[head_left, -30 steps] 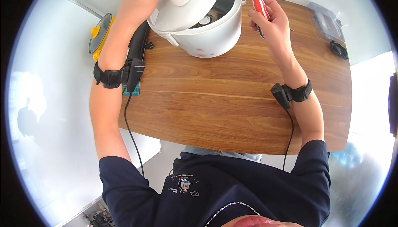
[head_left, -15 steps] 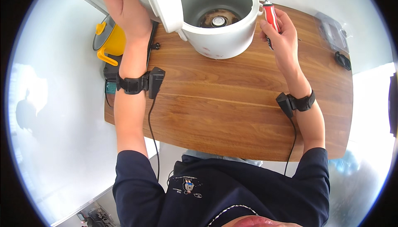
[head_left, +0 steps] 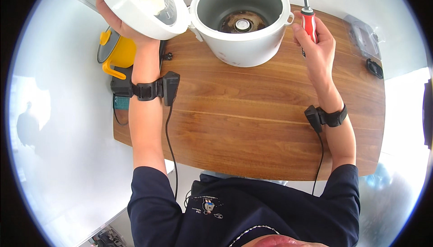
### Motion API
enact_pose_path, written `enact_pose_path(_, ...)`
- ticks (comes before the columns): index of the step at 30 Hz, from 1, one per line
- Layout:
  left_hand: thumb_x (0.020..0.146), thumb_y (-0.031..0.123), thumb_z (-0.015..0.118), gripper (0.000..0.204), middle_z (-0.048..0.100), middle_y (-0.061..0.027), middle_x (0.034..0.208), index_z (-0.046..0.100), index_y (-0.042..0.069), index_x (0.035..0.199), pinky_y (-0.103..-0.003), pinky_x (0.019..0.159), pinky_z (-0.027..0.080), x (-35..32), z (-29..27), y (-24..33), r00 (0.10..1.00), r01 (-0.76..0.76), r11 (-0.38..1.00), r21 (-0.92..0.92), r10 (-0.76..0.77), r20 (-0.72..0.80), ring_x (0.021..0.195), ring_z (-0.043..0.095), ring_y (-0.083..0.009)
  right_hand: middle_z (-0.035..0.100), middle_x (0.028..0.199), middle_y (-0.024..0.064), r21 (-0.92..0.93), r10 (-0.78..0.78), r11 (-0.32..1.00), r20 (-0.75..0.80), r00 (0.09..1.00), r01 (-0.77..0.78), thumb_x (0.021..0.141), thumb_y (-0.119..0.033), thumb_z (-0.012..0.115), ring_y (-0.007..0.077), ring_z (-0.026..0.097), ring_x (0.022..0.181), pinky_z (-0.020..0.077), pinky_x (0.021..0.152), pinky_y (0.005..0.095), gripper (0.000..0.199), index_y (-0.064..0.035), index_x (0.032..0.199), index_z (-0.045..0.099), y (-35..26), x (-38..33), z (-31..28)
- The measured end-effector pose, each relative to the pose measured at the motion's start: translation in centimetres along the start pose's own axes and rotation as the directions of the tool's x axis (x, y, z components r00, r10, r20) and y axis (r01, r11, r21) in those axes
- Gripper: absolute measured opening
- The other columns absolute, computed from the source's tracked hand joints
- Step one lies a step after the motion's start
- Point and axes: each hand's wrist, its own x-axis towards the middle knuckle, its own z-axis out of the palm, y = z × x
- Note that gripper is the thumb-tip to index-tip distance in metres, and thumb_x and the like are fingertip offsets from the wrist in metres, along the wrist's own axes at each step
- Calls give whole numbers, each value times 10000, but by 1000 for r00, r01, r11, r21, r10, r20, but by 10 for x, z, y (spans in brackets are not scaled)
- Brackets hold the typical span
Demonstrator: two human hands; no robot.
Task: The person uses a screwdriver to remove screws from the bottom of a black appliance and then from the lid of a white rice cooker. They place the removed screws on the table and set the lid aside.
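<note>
A white rice cooker [head_left: 246,48] stands at the far middle of the table, its grey inside bare except for a stained bottom with a round metal centre. Its hinged lid [head_left: 122,10] is swung out to the left, the inner face turned up toward me. My left hand [head_left: 121,27] holds the lid from behind and below; the lid hides most of the fingers. To the right of the cooker, my right hand [head_left: 319,39] is closed round the red handle of a screwdriver [head_left: 308,23], whose metal shaft points up and away. The fingers are close to the cooker's side loop.
A yellow pot [head_left: 122,50] with a lid stands at the far left, beside a black object and a green board [head_left: 121,102]. Clear plastic packaging [head_left: 363,37] and a small black item [head_left: 374,68] lie at the right edge of the wooden table [head_left: 243,125].
The lid has tipped over to the left with my left hand, so its inner face now shows. My right hand and the screwdriver have shifted slightly right and nearer.
</note>
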Motion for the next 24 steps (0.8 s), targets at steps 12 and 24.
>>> enact_pose_path(12, 1071, 343, 555, 607, 460, -171, 1536, 399, 9, 1552, -445, 1162, 404, 15, -25, -39, 910, 408, 895, -179, -415, -4, 1353, 508, -326, 744, 1088, 30, -95, -377, 912, 185, 907, 399, 955, -162, 754, 114, 628, 932, 529, 850, 278, 292, -44, 1213, 684, -8, -7, 4)
enact_pose_path(24, 943, 207, 764, 857, 454, -224, 1509, 235, -6, 1584, -440, 1074, 473, -41, 5, 55, 969, -221, 924, 312, 173, 175, 1367, 497, -302, 680, 1064, 80, -137, -410, 878, 279, 869, 458, 929, -128, 768, 200, 660, 925, 540, 823, 319, 284, -45, 1177, 657, -8, -7, 7)
